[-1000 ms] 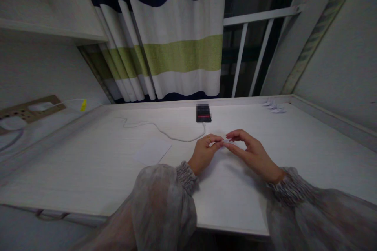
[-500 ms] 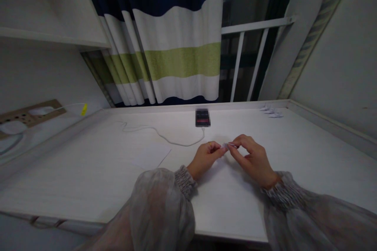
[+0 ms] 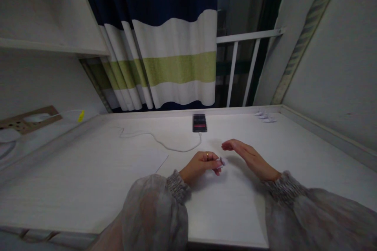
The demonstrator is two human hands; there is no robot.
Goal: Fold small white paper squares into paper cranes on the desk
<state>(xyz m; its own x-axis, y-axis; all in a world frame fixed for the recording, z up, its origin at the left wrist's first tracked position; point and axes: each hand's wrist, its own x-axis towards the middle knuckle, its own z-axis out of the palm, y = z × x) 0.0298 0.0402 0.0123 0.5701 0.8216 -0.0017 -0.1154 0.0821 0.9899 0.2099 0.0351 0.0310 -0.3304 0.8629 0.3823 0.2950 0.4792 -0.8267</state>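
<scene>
My left hand [image 3: 203, 165] is closed in a pinch on a small folded piece of white paper [image 3: 222, 161], held just above the white desk [image 3: 226, 208]. Much of the paper is covered by the thumb and fingers. To its right, my right hand [image 3: 249, 157] is open, fingers stretched out and pointing left, apart from the paper and holding nothing. Several small folded white paper pieces [image 3: 265, 117] lie at the far right corner of the desk. A white paper sheet [image 3: 150, 160] lies left of my left hand, its edge barely showing against the desk.
A dark phone-like device [image 3: 199, 122], its screen blurred out, lies near the desk's back edge with a white cable [image 3: 176, 150] trailing left. A socket strip [image 3: 32, 119] with plugs is on the left wall. A striped curtain [image 3: 179, 66] hangs behind the desk.
My right hand has let go of the folded paper and opened, staying to its right. My left hand, keeping the paper, has come lower and slightly left. The view has tilted up a little.
</scene>
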